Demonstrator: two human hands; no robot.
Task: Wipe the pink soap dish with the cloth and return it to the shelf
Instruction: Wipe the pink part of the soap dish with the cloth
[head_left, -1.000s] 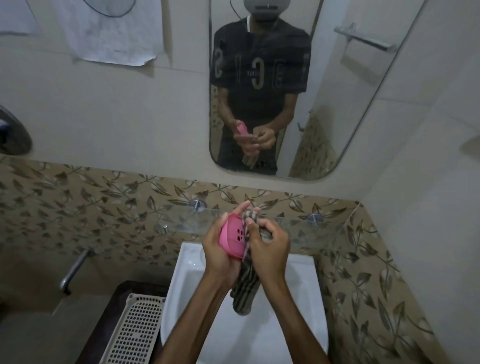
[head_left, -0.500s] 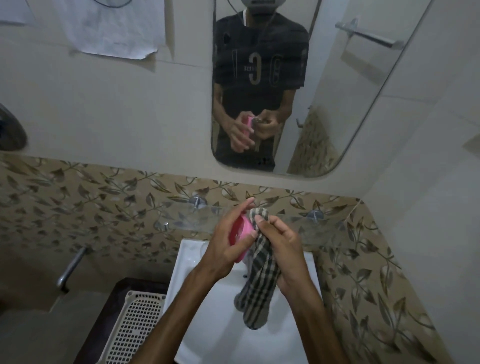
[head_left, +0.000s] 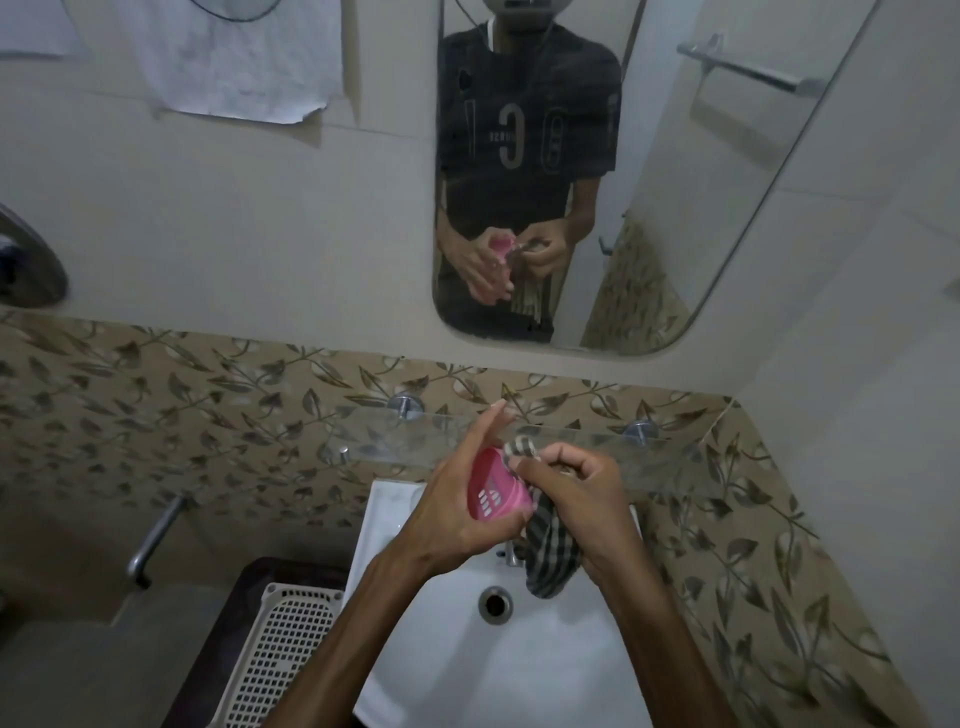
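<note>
Dish turned, slotted base now showing, frame centre. Left hand (head_left: 447, 514) clamps pink soap dish (head_left: 496, 493) by its edges; right hand (head_left: 576, 493) pinches cloth (head_left: 550, 551). Likely light, rigid, slick.

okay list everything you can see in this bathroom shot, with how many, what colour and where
soap dish: one, pink, held over the sink
cloth: one, dark checked, hanging from right hand
sink: one, white, bottom centre
glass shelf: one, clear, on wall above sink
mirror: one, upper wall
basket: one, white perforated, left of sink
paper: one, white, on wall top left
left hand: grips soap dish
right hand: pinches cloth
</note>
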